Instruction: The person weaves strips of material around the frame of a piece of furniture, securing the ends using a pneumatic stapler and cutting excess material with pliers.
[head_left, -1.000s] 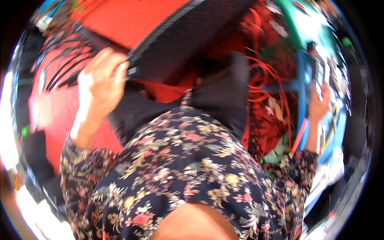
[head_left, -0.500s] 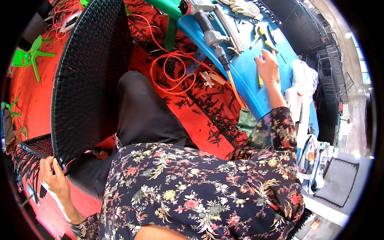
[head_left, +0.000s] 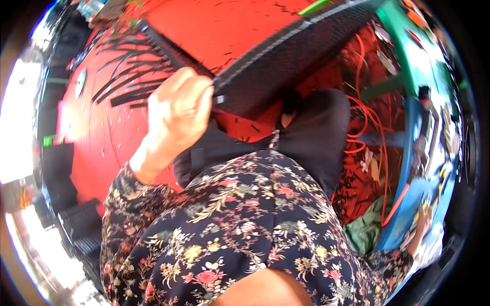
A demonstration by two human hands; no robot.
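Note:
My left hand (head_left: 178, 104) is closed at the corner of a black woven wicker panel (head_left: 291, 61), its knuckles toward me. A narrower woven piece (head_left: 176, 53) runs off from the same corner, and loose black strips (head_left: 135, 84) fan out beside it. At the far right, my right hand (head_left: 422, 219) is over the blue table (head_left: 395, 224), small and blurred, next to yellow-handled tools (head_left: 441, 176). Whether its fingers grip one of them is not clear. A grey and black air tool (head_left: 421, 148) lies farther up the table with an orange hose on it.
Orange hose (head_left: 365, 122) coils on the red floor (head_left: 112, 148) among black scraps. A green stool or table (head_left: 403, 46) adjoins the blue one. Green cloth (head_left: 365, 232) hangs or lies by the table's near side. Dark woven pieces (head_left: 79, 219) stand at the left.
My view has swung to the left, so the panel and table appear farther right. My left hand remains at the panel's corner. My right hand is still over the table, now nearer its close end.

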